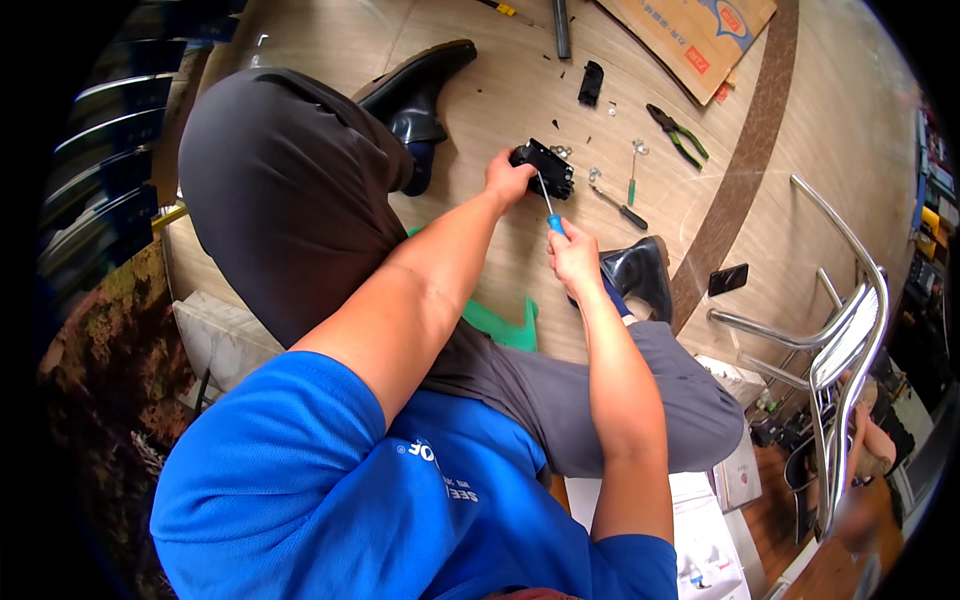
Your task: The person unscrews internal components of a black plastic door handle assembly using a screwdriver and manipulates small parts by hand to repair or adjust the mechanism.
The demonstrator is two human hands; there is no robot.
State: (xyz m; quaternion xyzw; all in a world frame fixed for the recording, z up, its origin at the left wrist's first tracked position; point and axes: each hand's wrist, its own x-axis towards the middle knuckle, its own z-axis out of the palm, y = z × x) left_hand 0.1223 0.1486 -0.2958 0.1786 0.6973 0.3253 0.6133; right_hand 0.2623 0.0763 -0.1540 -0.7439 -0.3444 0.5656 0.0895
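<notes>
Above the tiled floor, my left hand point(508, 180) grips a black plastic housing point(552, 168) by its left side, fingers closed round it. My right hand point(575, 256) is closed on the blue handle of a screwdriver point(555, 220). Its thin metal shaft slants up and left to the housing, and the tip meets the housing's lower part beside my left fingers. Whether it sits in a screw is too small to tell. Small metal pieces point(562, 152) show at the housing's far edge.
Right of the housing lie a dark-handled screwdriver point(620, 208), a small green-handled screwdriver point(632, 188) and green-handled pliers point(678, 136). Farther off are a black plastic piece point(591, 83) and cardboard point(690, 40). A phone point(728, 279) lies near a metal-framed chair point(850, 340). Another person point(876, 440) is beyond it.
</notes>
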